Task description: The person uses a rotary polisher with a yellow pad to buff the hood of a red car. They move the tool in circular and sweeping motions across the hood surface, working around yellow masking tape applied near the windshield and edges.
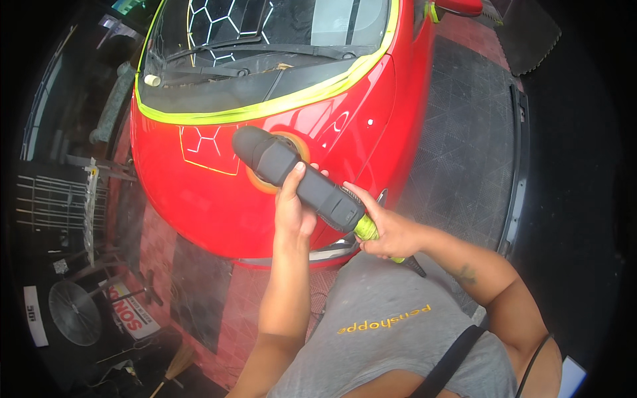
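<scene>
A black power polisher (325, 198) lies slantwise across the middle of the view, its head toward the far left. Under that head shows the rim of a yellow-orange round pad (301, 144), set against the glossy red car hood (192, 219). My left hand (294, 209) is closed around the polisher's body from the left side, thumb on top. At the rear end, my right hand (391, 231) grips the handle, where bright green tape (366, 229) is wrapped. Some fingers of both hands are hidden beneath the tool.
Yellow-green masking tape (219, 119) borders the windshield base, with wipers (259, 48) above it. Dark floor matting (458, 146) runs along the car's right side. At left are a wire rack (56, 202), a round fan (73, 313) and a broom (178, 363).
</scene>
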`<move>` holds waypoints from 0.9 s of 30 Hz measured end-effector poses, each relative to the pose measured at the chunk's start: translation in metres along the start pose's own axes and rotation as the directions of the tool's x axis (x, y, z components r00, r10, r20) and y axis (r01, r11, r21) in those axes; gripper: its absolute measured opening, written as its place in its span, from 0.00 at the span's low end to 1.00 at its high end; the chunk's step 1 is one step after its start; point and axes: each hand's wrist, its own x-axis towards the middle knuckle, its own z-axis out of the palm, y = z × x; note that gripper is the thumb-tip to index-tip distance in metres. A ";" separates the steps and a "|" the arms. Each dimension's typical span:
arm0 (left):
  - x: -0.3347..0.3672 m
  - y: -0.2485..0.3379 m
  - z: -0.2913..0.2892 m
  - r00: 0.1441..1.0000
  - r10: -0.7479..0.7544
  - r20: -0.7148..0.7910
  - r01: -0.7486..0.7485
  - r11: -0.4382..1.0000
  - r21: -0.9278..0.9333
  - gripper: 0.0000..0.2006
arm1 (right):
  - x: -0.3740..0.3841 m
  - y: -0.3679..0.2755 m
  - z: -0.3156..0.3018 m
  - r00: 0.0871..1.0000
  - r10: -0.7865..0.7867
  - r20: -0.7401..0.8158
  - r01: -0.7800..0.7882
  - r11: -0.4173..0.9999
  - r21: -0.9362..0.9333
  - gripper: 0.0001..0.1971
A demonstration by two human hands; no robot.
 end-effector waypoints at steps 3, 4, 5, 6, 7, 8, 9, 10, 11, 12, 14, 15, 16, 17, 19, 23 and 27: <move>-0.009 0.004 -0.016 1.000 -0.020 -0.008 0.020 1.000 0.004 0.19 | 0.009 0.006 0.013 1.000 -0.004 0.019 0.004 0.999 -0.032 0.60; -0.012 0.005 -0.024 1.000 -0.010 -0.007 0.010 1.000 0.002 0.19 | 0.012 0.009 0.016 1.000 -0.005 0.024 0.006 0.999 -0.047 0.60; -0.015 0.007 -0.036 1.000 -0.001 -0.005 0.001 1.000 -0.001 0.19 | 0.022 0.021 0.023 0.991 -0.136 0.001 0.136 0.983 -0.122 0.59; -0.016 0.008 -0.046 1.000 0.005 0.000 -0.005 1.000 -0.002 0.19 | 0.036 0.040 0.031 0.964 -0.267 -0.017 0.258 0.946 -0.197 0.59; -0.018 0.010 -0.058 1.000 0.016 -0.027 -0.016 1.000 -0.011 0.20 | 0.043 0.043 0.038 0.920 -0.392 -0.023 0.371 0.887 -0.277 0.59; -0.019 0.013 -0.068 1.000 0.014 0.025 -0.014 0.999 -0.030 0.20 | 0.047 0.041 0.039 0.946 -0.326 0.001 0.315 0.915 -0.252 0.59; -0.018 0.018 -0.073 1.000 0.016 0.024 -0.015 0.998 -0.058 0.20 | 0.050 0.028 0.040 0.964 -0.263 0.031 0.263 0.938 -0.225 0.59; -0.016 0.020 -0.075 1.000 0.017 0.025 -0.015 0.996 -0.085 0.21 | 0.051 0.021 0.041 0.978 -0.199 0.061 0.208 0.957 -0.200 0.59; -0.014 0.019 -0.075 0.999 0.015 0.034 -0.013 0.998 -0.060 0.21 | 0.058 0.035 0.039 0.965 -0.259 0.039 0.261 0.939 -0.224 0.59; -0.010 0.020 -0.069 0.999 0.017 0.047 -0.016 0.999 -0.037 0.21 | 0.059 0.039 0.038 0.944 -0.329 -0.003 0.316 0.909 -0.271 0.59; 0.000 0.016 -0.051 0.996 0.006 0.091 -0.005 1.000 -0.004 0.23 | 0.054 0.047 0.031 0.882 -0.465 -0.079 0.407 0.836 -0.368 0.60; 0.005 0.011 -0.041 0.993 0.004 0.116 -0.004 1.000 -0.003 0.23 | 0.049 0.052 0.025 0.870 -0.476 -0.125 0.381 0.812 -0.442 0.60; 0.009 0.005 -0.030 0.991 0.002 0.137 -0.001 1.000 -0.005 0.23 | 0.040 0.045 0.020 0.910 -0.383 -0.157 0.311 0.883 -0.351 0.59; 0.013 0.000 -0.016 0.992 -0.016 0.127 0.019 1.000 -0.025 0.22 | 0.027 0.034 0.013 0.942 -0.284 -0.179 0.235 0.938 -0.254 0.59; 0.030 -0.014 0.003 0.987 -0.039 0.158 0.039 0.999 0.001 0.20 | 0.005 0.016 0.000 0.968 -0.129 -0.213 0.107 0.988 -0.112 0.57; 0.036 -0.018 0.039 0.980 -0.063 0.189 0.054 0.997 0.056 0.19 | -0.013 0.005 -0.016 0.965 -0.094 -0.246 0.075 0.994 -0.084 0.57; 0.028 -0.014 0.038 0.990 -0.042 0.135 0.039 0.999 0.027 0.20 | -0.015 0.002 -0.018 0.978 -0.074 -0.195 0.068 0.997 -0.037 0.57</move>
